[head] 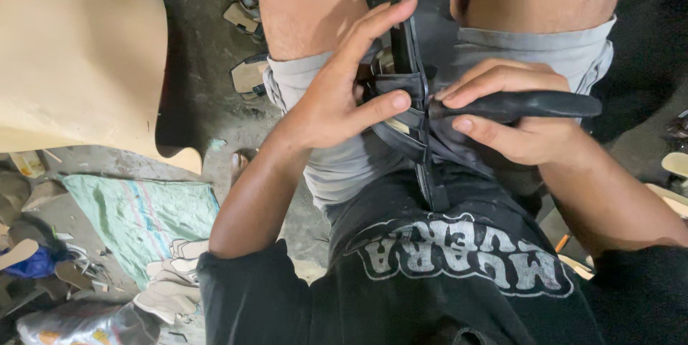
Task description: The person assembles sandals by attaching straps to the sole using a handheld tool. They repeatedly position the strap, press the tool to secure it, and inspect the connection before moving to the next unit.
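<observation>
So the person is sitting with a black strappy sandal upper (405,83) resting on the lap, right on the grey shorts (344,166) between the knees. The left hand (344,94) pins it in place, fingers spread: the long fingers lie stretched along the upright black strap, and the thumb presses down across the folded part near the middle. The right hand (512,126) is wrapped tight around a black tool handle (523,105), whose working end meets the straps; can't tell what kind of tip it has. On the dirty floor to the left lie a pale green cloth (140,212) and cut sole pieces (172,273).
</observation>
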